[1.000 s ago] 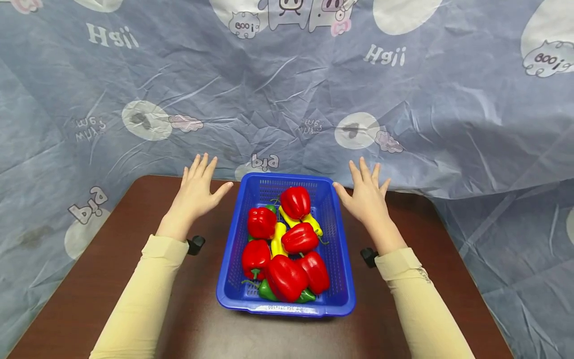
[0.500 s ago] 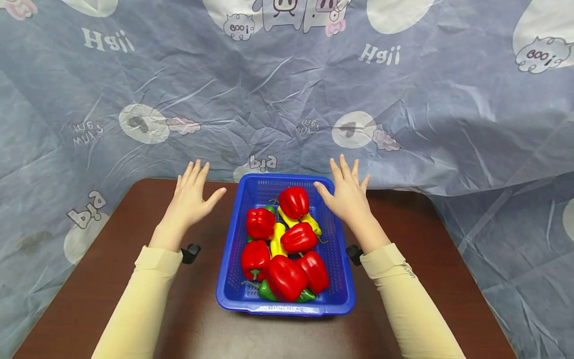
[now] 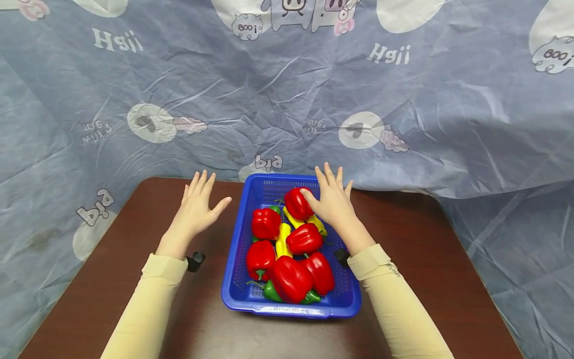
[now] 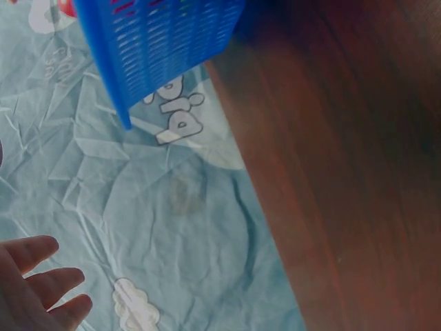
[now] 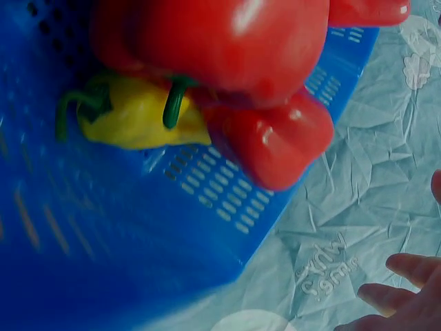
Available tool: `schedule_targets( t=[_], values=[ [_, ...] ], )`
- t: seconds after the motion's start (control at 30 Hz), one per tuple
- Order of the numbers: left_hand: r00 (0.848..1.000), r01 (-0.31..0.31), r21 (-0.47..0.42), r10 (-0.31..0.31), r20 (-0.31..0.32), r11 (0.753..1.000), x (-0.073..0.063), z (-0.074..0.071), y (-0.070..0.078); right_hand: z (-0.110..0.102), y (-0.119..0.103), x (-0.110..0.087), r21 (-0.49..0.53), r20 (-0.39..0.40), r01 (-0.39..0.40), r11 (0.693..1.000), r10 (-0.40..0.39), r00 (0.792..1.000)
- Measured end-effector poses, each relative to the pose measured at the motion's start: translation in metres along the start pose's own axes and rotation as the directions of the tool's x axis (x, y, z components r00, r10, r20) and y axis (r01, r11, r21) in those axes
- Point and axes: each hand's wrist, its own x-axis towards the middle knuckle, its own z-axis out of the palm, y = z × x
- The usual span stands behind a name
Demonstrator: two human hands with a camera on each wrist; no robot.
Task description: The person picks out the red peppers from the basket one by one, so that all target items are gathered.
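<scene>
Fingers spread, my left hand (image 3: 196, 212) hovers left of a blue plastic basket (image 3: 234, 249) and holds nothing. My right hand (image 3: 333, 203) is over the basket's far right side, fingers stretched out and nothing in its grasp. Its thumb overlaps the farthest red bell pepper (image 3: 296, 203) in the head view. Several more red bell peppers (image 3: 291, 279) lie in the basket, among yellow peppers (image 3: 283, 240) and partly hidden green peppers (image 3: 271, 292). The right wrist view shows a yellow pepper (image 5: 138, 117) beneath a large red bell pepper (image 5: 234, 48).
The basket stands on a dark brown wooden table (image 3: 202, 309). Behind the table hangs a wrinkled grey-blue printed cloth (image 3: 269, 99), close to the basket's far rim. A small black device (image 3: 195, 262) is strapped at my left wrist.
My right hand has moved left, from beside the basket's right rim to over its far right part. The left hand stays left of the basket, slightly lower in view. The peppers keep their places.
</scene>
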Motion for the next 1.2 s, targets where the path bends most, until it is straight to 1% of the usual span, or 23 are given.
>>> schedule_targets(
  t=[0.1, 0.27, 0.4, 0.53, 0.63, 0.83, 0.97, 1.07, 1.17, 1.2],
  values=[
    [1.000, 0.013, -0.033, -0.012, 0.024, 0.999, -0.003, 0.006, -0.001, 0.006, -0.001, 0.002, 0.027, 0.016, -0.005, 1.000, 0.005, 1.000],
    [0.998, 0.033, -0.114, -0.026, 0.055, 0.993, -0.010, 0.015, 0.000, 0.015, -0.004, 0.007, 0.083, 0.047, -0.006, 0.997, 0.002, 0.999],
    [0.996, 0.044, -0.179, -0.030, 0.079, 0.983, -0.015, 0.024, 0.002, 0.019, -0.005, 0.009, 0.163, 0.081, -0.015, 0.986, 0.002, 0.997],
    [0.995, 0.058, -0.250, -0.036, 0.093, 0.966, -0.022, 0.031, 0.003, 0.023, -0.002, 0.012, 0.236, 0.105, -0.046, 0.971, 0.021, 0.994],
    [0.993, 0.080, -0.316, -0.048, 0.109, 0.945, -0.027, 0.036, 0.004, 0.027, 0.003, 0.014, 0.279, 0.118, -0.085, 0.956, 0.054, 0.992],
    [0.985, 0.145, -0.441, -0.086, 0.150, 0.886, -0.034, 0.044, 0.004, 0.032, 0.007, 0.018, 0.350, 0.157, -0.165, 0.922, 0.116, 0.981],
    [0.979, 0.181, -0.492, -0.110, 0.170, 0.851, -0.037, 0.047, 0.002, 0.034, 0.007, 0.020, 0.373, 0.174, -0.196, 0.907, 0.139, 0.975],
    [0.975, 0.201, -0.511, -0.122, 0.183, 0.836, -0.039, 0.048, 0.002, 0.036, 0.007, 0.021, 0.389, 0.189, -0.220, 0.895, 0.156, 0.969],
    [0.972, 0.216, -0.546, -0.126, 0.197, 0.809, -0.040, 0.050, 0.004, 0.038, 0.008, 0.022, 0.403, 0.202, -0.239, 0.883, 0.169, 0.965],
    [0.971, 0.220, -0.565, -0.125, 0.203, 0.796, -0.040, 0.052, 0.005, 0.038, 0.008, 0.022, 0.409, 0.207, -0.248, 0.878, 0.175, 0.963]
  ],
)
